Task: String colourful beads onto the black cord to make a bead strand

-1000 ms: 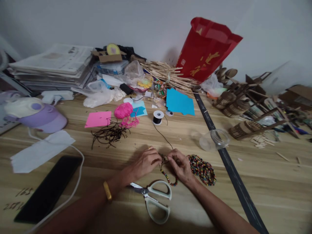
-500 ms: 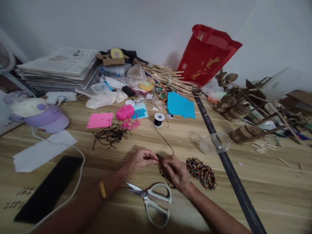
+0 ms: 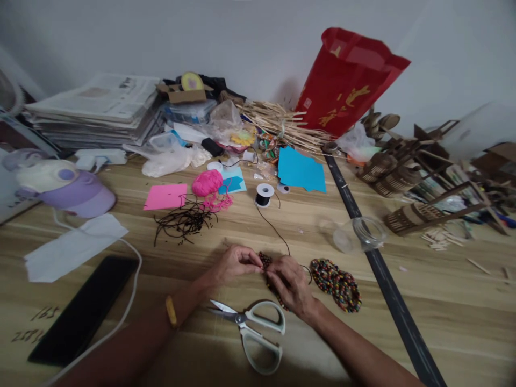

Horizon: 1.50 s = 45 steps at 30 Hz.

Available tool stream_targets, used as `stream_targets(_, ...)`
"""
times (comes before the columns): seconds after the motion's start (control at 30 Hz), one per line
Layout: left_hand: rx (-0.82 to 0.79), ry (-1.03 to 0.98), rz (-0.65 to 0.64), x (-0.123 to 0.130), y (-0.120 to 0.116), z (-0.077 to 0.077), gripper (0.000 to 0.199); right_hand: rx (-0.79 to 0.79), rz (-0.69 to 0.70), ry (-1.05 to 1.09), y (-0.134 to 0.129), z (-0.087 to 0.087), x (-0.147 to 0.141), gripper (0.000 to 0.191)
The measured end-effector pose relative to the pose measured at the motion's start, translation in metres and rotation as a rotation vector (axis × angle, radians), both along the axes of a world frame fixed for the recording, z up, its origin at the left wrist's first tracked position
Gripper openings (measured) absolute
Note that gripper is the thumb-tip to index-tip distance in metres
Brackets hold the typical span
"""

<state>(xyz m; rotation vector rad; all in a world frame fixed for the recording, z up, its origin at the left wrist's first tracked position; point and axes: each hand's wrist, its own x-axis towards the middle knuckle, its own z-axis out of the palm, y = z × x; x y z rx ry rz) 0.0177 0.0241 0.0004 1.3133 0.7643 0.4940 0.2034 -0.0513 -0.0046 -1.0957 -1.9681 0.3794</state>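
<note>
My left hand [image 3: 237, 263] is closed in a pinch, its fingertips meeting those of my right hand [image 3: 291, 282] at a beaded string [image 3: 265, 260]. The right fingers are closed on the string too, and part of the beads is hidden beneath that hand. Black cord [image 3: 276, 231] runs from a white spool [image 3: 265, 195] down to my hands. Right of them lies a coiled strand of multicoloured beads [image 3: 336, 285]. White-handled scissors [image 3: 241, 318] lie with blades slightly apart, just below my hands.
Black cord scraps [image 3: 183, 220], a pink yarn ball [image 3: 207, 183] and pink paper [image 3: 165, 196] lie at left-centre. A clear plastic container [image 3: 365, 235] is at right. A black phone-like slab [image 3: 83, 312] and white cable [image 3: 131, 306] lie at left; a red bag [image 3: 350, 86] stands behind.
My fingertips have drawn closer together at the beaded string, and the right hand covers more of its lower part. The view has shifted slightly.
</note>
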Motion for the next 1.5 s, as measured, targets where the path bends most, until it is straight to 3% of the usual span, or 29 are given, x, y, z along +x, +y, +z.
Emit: stream_targets(1.5, 0.010, -0.041, -0.035, 0.0007, -0.0025, 0.0011, 0.023, -0.001, 0.019, -0.042, 0.0010, 0.0085, -0.0025, 0.012)
